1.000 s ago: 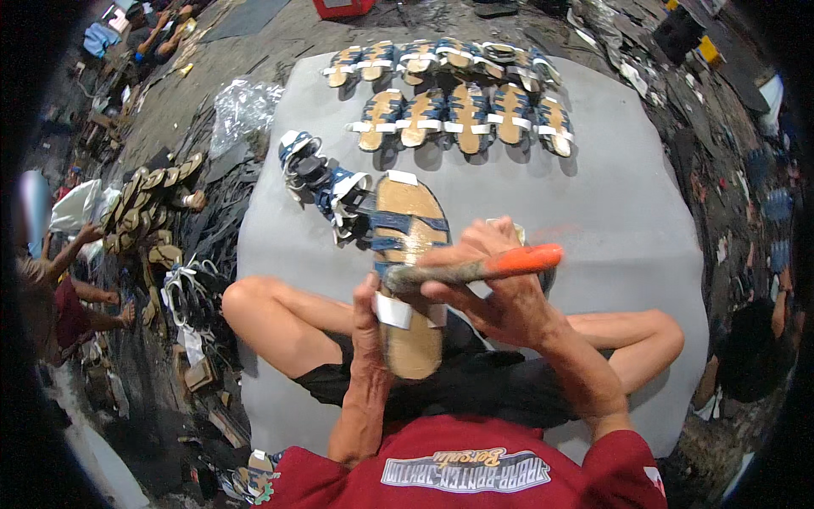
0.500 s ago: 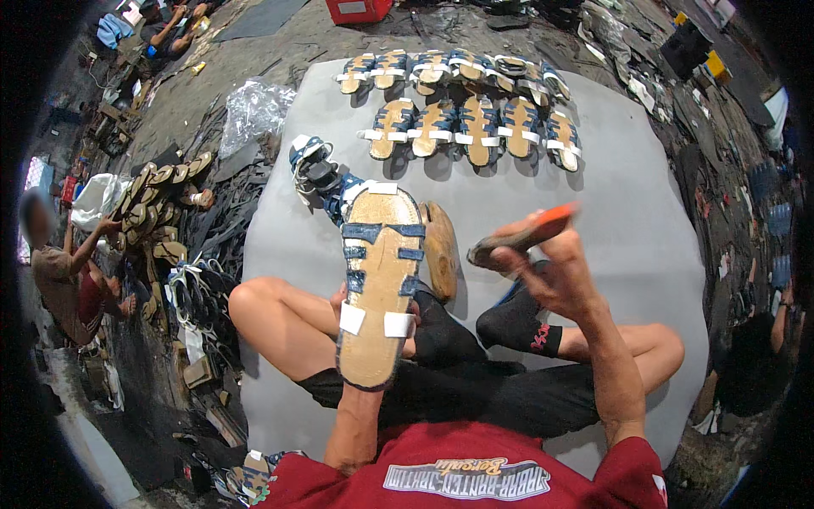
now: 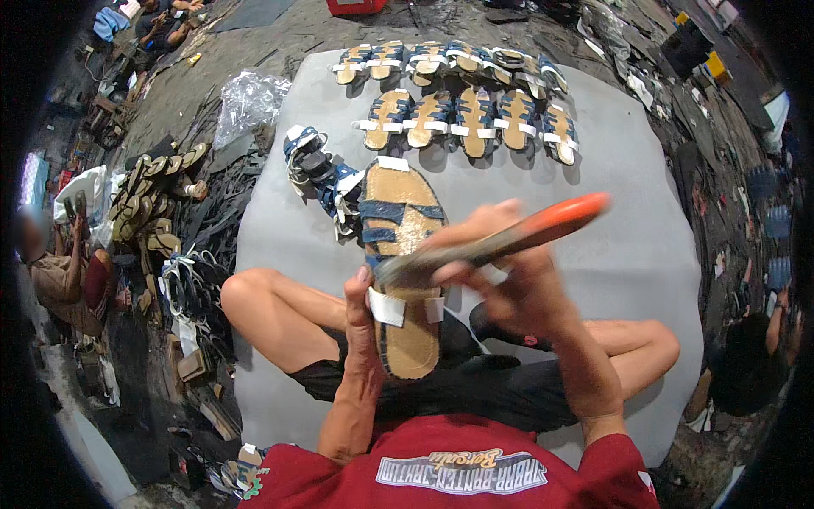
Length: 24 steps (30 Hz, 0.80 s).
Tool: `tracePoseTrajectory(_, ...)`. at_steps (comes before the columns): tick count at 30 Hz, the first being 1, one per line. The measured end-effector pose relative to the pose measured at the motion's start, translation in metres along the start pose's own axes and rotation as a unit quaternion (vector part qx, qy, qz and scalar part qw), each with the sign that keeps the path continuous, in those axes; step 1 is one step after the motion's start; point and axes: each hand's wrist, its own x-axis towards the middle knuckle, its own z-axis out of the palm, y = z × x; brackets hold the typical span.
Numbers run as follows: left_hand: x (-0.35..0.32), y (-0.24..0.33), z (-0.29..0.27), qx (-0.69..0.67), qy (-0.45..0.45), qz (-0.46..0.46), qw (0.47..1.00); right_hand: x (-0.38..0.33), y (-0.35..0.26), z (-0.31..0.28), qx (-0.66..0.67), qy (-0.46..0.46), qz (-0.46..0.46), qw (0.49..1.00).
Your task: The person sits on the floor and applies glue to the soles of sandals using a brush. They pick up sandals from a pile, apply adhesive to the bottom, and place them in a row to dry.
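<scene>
My left hand (image 3: pixel 362 335) is closed on the lower left side of a sandal (image 3: pixel 410 343), its thumb by the strap ends. The sandal's tan footbed faces up, with navy straps across it and white pieces at the toe and heel. My right hand (image 3: pixel 530 288), blurred, grips a dark tool with an orange end (image 3: pixel 564 216). The tool's dark end lies over the sandal's middle straps; whether it touches them I cannot tell, nor can I make out its kind. Beyond the sandal lies a bundle of navy and white straps (image 3: pixel 322 174).
Two rows of similar sandals (image 3: pixel 472 127) stand on the far part of the grey mat (image 3: pixel 627 220). Clear plastic (image 3: pixel 248 106), a pile of tan sandals (image 3: pixel 144 199) and dark scraps lie to the left. A person (image 3: pixel 68 280) sits at the far left.
The sandal has shifted right and tilted slightly. My right hand has brought the tool left and down over the straps. The wooden shoe last seen behind the sandal is now hidden.
</scene>
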Motion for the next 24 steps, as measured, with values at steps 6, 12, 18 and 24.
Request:
tracePoseTrajectory(6,-0.002,0.014,-0.008,0.015,-0.022,0.062,0.998,-0.027,0.022,-0.019,-0.097,-0.067,0.055,0.991)
tracePoseTrajectory(12,-0.005,0.001,0.015,0.117,-0.033,0.068,0.990,0.010,-0.024,0.011,0.039,-0.048,0.002,0.998)
tracePoseTrajectory(18,0.011,0.008,-0.016,-0.003,-0.010,0.016,1.000,-0.029,-0.005,0.003,-0.079,-0.093,0.053,0.991)
tracePoseTrajectory(24,0.003,0.007,-0.004,-0.002,-0.022,0.023,0.999,-0.020,-0.022,0.010,-0.035,-0.060,0.057,0.996)
